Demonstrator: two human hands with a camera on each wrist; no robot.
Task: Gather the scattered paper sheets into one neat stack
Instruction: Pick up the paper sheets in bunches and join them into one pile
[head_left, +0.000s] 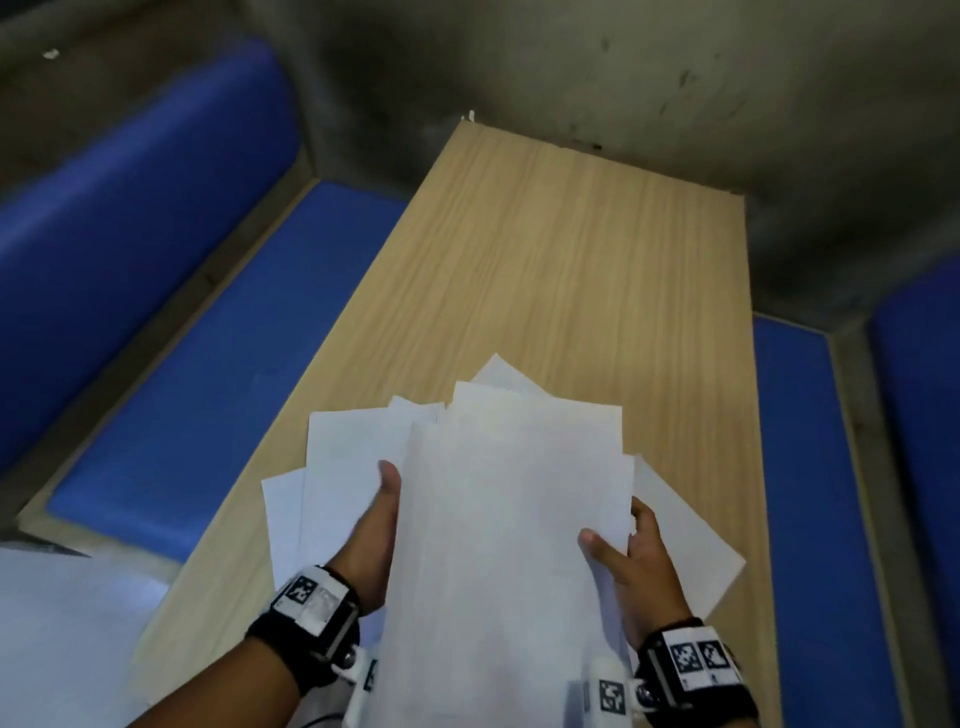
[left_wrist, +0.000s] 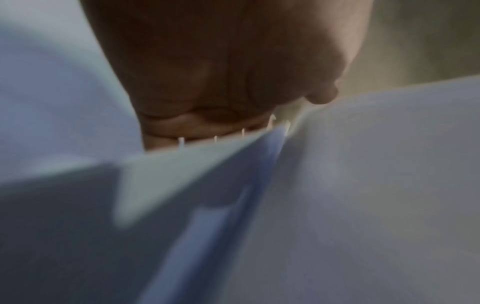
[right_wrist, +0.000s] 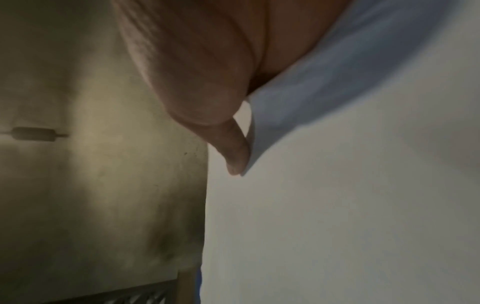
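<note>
Several white paper sheets (head_left: 509, 493) lie fanned at the near end of a light wooden table (head_left: 545, 260). My left hand (head_left: 376, 525) holds the left edge of the top bundle, thumb pointing up along it and fingers hidden beneath. My right hand (head_left: 644, 561) pinches the right edge, thumb on top. More sheets stick out at the left (head_left: 337, 457) and the right (head_left: 685, 545) under the bundle. The left wrist view shows the left hand (left_wrist: 221, 72) against blurred paper edges (left_wrist: 376, 185). In the right wrist view, the right hand (right_wrist: 202, 72) grips a sheet (right_wrist: 337, 205).
Blue cushioned benches run along the table's left side (head_left: 197, 364) and right side (head_left: 810, 493). A stained grey wall (head_left: 623, 62) closes off the far end. A white surface (head_left: 62, 623) shows at the lower left, off the table.
</note>
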